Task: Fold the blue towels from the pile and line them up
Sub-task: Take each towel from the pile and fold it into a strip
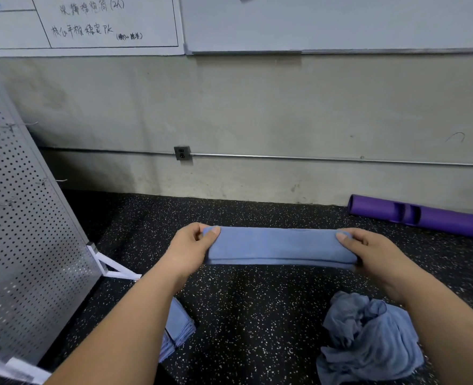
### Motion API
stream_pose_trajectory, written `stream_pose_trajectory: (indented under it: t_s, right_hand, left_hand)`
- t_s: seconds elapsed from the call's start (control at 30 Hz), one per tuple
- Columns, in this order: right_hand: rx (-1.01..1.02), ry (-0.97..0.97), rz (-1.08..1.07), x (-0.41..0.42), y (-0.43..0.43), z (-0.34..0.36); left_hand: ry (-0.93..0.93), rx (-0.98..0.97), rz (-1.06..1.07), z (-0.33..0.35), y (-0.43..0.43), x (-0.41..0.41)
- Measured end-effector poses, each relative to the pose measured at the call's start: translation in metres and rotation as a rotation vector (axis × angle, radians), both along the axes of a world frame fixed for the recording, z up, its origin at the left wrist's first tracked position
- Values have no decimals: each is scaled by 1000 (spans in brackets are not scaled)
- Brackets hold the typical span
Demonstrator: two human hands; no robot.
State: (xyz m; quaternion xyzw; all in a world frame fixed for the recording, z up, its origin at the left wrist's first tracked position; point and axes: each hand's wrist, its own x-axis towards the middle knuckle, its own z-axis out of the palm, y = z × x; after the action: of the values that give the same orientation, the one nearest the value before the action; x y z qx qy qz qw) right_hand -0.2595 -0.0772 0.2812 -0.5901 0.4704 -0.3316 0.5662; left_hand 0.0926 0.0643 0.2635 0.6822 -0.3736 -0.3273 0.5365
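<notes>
Forearms low, folded towel [281,247] between left hand [189,250] and right hand [374,252].

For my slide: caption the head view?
Both hands hold a folded blue towel above the floor.

Your black speckled rubber floor [257,315], crumpled blue towel pile [368,337] at right, folded blue towel stack [178,326] at left, purple foam roller [421,215] by the wall

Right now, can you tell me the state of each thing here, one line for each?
Towel: folded into a long strip, held in the air by both ends.
Left hand: closed on the towel's left end.
Right hand: closed on the towel's right end.
Pile: crumpled, unfolded, on the floor.
Stack: folded towels, partly hidden by the left arm.
</notes>
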Motion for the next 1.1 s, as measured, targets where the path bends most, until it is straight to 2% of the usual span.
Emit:
stream_pose_trajectory:
  t_s: [0.17, 0.37, 0.57, 0.87, 1.1]
  right_hand:
    - [-55, 12, -82, 2, -2, 0]
    - [13, -72, -10, 6, 1, -1]
    - [-196, 42, -111, 2, -8, -8]
    - [-107, 97, 77, -3, -16, -23]
    - [-294, 278, 9, -2, -13, -22]
  left_hand:
    - [55, -106, 40, 4, 0, -5]
    - [242, 37, -100, 0, 1, -6]
    - [112, -28, -84, -6, -1, 8]
    - [-60, 28, -96, -16, 0, 10]
    - [-144, 48, -112, -15, -2, 6]
